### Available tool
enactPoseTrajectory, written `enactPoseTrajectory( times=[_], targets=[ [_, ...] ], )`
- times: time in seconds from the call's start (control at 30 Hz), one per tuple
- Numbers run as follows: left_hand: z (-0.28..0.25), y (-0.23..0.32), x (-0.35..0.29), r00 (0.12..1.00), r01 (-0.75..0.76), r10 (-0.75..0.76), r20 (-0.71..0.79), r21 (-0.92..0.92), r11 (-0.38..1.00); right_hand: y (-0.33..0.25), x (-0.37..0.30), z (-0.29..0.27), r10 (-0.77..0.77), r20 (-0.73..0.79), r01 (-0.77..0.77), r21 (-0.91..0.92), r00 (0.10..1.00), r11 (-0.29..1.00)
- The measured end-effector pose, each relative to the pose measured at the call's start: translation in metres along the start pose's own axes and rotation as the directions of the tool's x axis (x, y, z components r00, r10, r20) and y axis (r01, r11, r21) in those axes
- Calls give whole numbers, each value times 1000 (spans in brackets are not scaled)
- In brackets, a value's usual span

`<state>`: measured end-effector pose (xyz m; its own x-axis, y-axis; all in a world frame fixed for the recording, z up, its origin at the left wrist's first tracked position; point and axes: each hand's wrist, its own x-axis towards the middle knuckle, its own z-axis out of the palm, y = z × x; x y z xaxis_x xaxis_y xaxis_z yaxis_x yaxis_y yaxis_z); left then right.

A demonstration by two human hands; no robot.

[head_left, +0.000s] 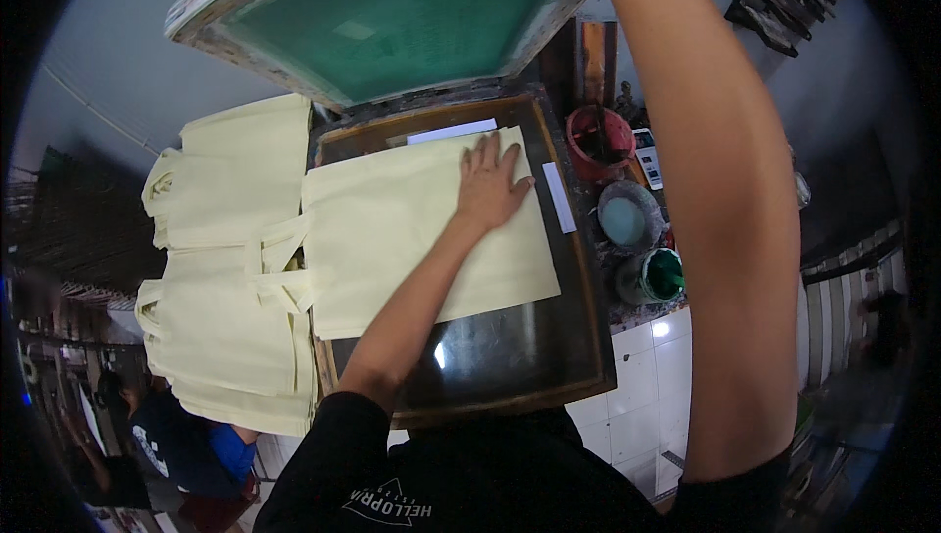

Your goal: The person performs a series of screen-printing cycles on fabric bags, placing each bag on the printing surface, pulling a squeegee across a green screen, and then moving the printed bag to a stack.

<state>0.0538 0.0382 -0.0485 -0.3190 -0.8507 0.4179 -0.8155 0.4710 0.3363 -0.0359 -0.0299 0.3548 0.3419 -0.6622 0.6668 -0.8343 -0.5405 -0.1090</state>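
My left hand (487,186) lies flat with fingers spread on a pale yellow cloth tote bag (392,229), near its far right corner. The bag rests on a dark glass-topped board (490,357) with a wooden rim, its handles (279,264) toward the left. White strips (559,198) sit along the board's far and right sides. Tilted up behind the board is a screen-printing frame (392,28) with green mesh. My right forearm (720,190) reaches up past the frame's right end, and the hand itself is beyond the upper edge of the picture.
Stacks of similar tote bags (230,180) lie left of the board. On the right are a red bucket (600,141), a bowl of pale liquid (622,219), a tub of green ink (659,276) and a phone-like device (649,159). A person (181,440) is at lower left.
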Motion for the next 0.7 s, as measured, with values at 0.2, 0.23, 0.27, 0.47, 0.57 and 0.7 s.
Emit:
enactPoseTrajectory(
  times=[0.2, 0.23, 0.27, 0.47, 0.57, 0.7],
  targets=[
    [-14, 17, 25, 902, 109, -157, 402, 140, 984, 5, -1, -6, 98, 64, -98, -9, 993, 995],
    [-10, 12, 28, 922, 110, -140, 361, 103, 989, 11, 1, -4, 40, 29, -39, -17, 999, 999],
    [-2, 4, 39, 939, 110, -125, 319, 65, 992, 16, 2, -3, -19, -5, 19, -28, 1000, 999],
    [20, -24, 72, 961, 102, -68, 266, -116, 988, 19, 12, 5, -70, -23, 69, -63, 997, 996],
    [17, -30, 88, 935, 133, -56, 350, -202, 970, 23, 26, 12, -10, -46, 3, -166, 999, 986],
    [12, -33, 107, 917, 122, -35, 398, -197, 973, 25, 31, 15, -59, -60, 53, -98, 996, 994]
  ],
)
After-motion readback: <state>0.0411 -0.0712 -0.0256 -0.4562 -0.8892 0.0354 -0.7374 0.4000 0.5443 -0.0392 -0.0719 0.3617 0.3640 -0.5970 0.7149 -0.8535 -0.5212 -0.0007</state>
